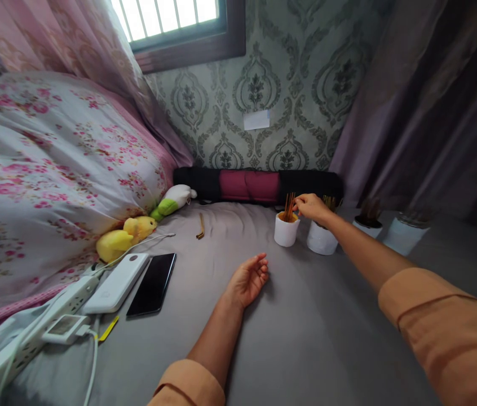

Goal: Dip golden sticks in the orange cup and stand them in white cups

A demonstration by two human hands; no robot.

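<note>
Sticks, twelve o'clock, in white cup — I see right hand pinching them, left hand slack — keep them upright.

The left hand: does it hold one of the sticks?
No, the left hand lies open and empty on the grey sheet, apart from the white cup with sticks.

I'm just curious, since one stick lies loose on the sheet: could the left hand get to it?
Probably yes. The left hand rests open on the grey sheet, and only bare sheet lies between it and the loose stick. Nothing blocks the way, though the arm would have to stretch forward.
</note>
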